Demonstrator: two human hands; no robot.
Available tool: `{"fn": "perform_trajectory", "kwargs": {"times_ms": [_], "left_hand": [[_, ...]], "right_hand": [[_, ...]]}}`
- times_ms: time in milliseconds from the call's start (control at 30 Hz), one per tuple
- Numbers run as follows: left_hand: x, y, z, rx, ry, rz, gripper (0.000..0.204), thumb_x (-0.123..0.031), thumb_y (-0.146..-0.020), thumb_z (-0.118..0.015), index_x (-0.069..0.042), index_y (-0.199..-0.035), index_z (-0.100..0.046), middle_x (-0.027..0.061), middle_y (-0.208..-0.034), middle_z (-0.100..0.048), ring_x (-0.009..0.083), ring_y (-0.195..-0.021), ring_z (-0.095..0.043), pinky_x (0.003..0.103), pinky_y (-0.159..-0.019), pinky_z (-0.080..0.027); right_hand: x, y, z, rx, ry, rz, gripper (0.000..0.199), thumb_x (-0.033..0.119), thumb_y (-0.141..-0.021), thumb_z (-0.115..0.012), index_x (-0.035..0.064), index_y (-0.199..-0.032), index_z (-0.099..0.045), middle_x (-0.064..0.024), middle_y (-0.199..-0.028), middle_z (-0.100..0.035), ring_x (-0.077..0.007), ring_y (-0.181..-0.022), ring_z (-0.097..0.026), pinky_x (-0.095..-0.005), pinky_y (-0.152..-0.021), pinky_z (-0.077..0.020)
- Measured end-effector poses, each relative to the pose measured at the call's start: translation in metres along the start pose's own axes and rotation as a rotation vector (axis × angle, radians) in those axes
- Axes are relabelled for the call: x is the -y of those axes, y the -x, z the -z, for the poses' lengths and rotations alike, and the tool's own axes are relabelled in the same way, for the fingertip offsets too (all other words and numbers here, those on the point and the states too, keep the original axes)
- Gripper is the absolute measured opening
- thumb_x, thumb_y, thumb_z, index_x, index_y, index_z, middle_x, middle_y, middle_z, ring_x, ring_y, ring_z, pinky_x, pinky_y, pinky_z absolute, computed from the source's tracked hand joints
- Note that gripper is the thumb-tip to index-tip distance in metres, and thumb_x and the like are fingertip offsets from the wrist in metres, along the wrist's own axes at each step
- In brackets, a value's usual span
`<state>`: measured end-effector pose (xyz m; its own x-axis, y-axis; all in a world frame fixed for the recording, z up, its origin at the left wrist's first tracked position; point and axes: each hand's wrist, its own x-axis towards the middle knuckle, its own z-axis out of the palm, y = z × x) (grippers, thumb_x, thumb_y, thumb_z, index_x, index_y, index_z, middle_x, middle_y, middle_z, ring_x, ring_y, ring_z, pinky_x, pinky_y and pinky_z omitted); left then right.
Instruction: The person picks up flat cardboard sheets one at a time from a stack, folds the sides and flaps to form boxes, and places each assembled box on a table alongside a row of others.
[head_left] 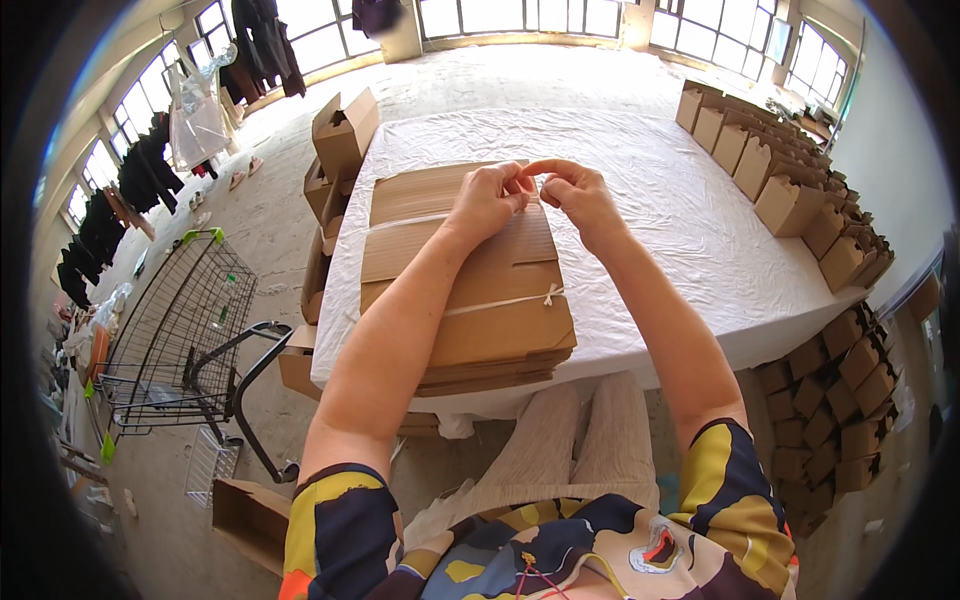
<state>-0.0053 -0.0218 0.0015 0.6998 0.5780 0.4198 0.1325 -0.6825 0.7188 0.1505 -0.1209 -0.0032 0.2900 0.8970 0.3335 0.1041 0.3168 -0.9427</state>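
Your left hand [492, 196] is curling over the cardboard stack [500, 278], your right hand [583, 197] off its right edge. I can't tell their grip.

My flattened boxes [495, 335] look like matt, faintly ribbed cardboard. I see crinkled cloth in the table cover [650, 225] and thin metal wire in the cart [190, 330].
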Motion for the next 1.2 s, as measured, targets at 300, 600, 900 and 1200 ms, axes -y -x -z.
{"fn": "perform_trajectory", "kwargs": {"times_ms": [300,600,900,1200], "left_hand": [[-0.001,0.002,-0.003,-0.004,-0.013,-0.053,0.009,0.002,-0.084,-0.069,-0.003,-0.090,-0.072,0.0030,-0.075,-0.069,0.0090,-0.071,-0.060,0.028,-0.069,-0.050],[-0.001,0.005,-0.007,-0.051,-0.055,-0.084,0.007,0.002,-0.086,-0.066,-0.002,-0.090,-0.071,0.0048,-0.076,-0.069,0.0115,-0.072,-0.060,0.029,-0.069,-0.050],[0.004,0.003,-0.008,-0.043,-0.058,-0.064,0.007,-0.001,-0.087,-0.067,-0.004,-0.091,-0.072,0.0128,-0.083,-0.072,0.0254,-0.078,-0.069,0.037,-0.074,-0.054],[0.005,0.003,-0.008,-0.031,-0.084,-0.069,0.008,0.004,-0.087,-0.066,-0.002,-0.092,-0.069,0.0045,-0.078,-0.068,0.0109,-0.074,-0.060,0.029,-0.070,-0.050]], "right_hand": [[0.011,0.015,0.005,-0.045,0.050,-0.078,0.034,0.003,-0.088,-0.051,0.0010,-0.111,-0.076,0.0063,-0.068,-0.054,-0.0023,-0.058,-0.038,-0.0219,-0.054,-0.0330],[0.008,0.031,0.020,0.004,0.015,-0.153,0.036,0.006,-0.089,-0.052,-0.0017,-0.116,-0.074,0.0059,-0.070,-0.051,-0.0036,-0.066,-0.043,-0.0205,-0.062,-0.0361],[0.018,0.027,0.051,-0.193,-0.090,-0.147,0.023,0.016,-0.101,-0.063,0.0017,-0.114,-0.074,-0.0052,-0.100,-0.075,-0.0075,-0.071,-0.057,-0.0193,-0.060,-0.0451],[0.005,0.023,0.051,0.142,0.309,-0.282,0.027,0.031,-0.091,-0.076,0.0050,-0.099,-0.077,-0.0035,-0.086,-0.076,-0.0086,-0.077,-0.067,-0.0227,-0.062,-0.0452]]}}
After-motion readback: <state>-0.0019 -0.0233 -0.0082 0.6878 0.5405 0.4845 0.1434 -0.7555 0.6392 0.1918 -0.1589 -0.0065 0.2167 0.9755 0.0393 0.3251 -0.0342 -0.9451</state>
